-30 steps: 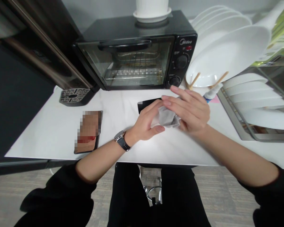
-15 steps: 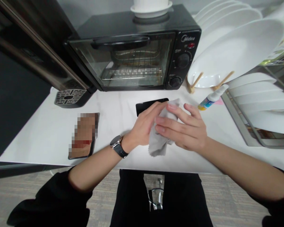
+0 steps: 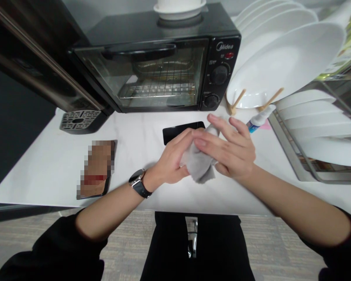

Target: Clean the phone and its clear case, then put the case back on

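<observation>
A crumpled grey cloth (image 3: 203, 166) is bunched between my two hands above the counter. My left hand (image 3: 172, 158) grips it from the left; whether anything lies inside the folds is hidden. From the right, my right hand (image 3: 236, 150) presses the cloth with some fingers laid over it, while others reach past its upper edge. Just behind my left hand a flat black phone-like slab (image 3: 175, 132) rests on the counter, partly covered. Beyond my right hand stands a small white spray bottle (image 3: 260, 119) with a blue label, tilted in view.
A phone with a blurred screen (image 3: 98, 166) lies at the left on the white counter (image 3: 140, 136). At the back sits a black toaster oven (image 3: 155, 74), beside a drip tray (image 3: 78, 121). White plates (image 3: 286, 66) and a metal dish rack (image 3: 298, 156) take up the right.
The cloth has shifted and bunched between my hands, its lower edge higher now. My right fingers have slid over it. The whole view has moved slightly, shifting the background left.
</observation>
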### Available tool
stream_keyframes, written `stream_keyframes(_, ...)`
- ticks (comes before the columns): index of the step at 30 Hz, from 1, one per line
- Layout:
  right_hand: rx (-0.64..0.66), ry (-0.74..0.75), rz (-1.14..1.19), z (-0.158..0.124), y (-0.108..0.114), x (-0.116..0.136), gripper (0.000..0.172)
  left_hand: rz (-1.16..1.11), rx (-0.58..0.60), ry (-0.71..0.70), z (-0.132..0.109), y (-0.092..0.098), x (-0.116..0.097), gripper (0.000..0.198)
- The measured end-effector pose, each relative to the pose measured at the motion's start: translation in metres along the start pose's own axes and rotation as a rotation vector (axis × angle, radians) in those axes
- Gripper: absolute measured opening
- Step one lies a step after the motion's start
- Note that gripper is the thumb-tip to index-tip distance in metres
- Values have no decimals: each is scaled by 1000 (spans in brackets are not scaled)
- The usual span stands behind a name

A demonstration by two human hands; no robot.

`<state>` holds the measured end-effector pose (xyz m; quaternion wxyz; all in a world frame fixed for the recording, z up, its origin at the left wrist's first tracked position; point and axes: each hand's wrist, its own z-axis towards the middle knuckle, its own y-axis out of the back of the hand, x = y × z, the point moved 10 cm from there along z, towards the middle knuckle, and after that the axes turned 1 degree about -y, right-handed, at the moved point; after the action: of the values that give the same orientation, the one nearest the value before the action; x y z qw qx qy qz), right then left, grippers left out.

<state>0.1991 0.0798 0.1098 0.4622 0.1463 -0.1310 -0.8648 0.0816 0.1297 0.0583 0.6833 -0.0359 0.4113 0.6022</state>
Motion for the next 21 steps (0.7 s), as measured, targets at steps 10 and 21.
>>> stream_keyframes(10, 25, -154, 51, -18, -9, -37, 51, 57, -45, -56, 6, 5, -1, 79)
stream_keyframes(21, 95, -177, 61, -15, -10, -29, 55, 28, -41, -86, 4, 1, 4, 82)
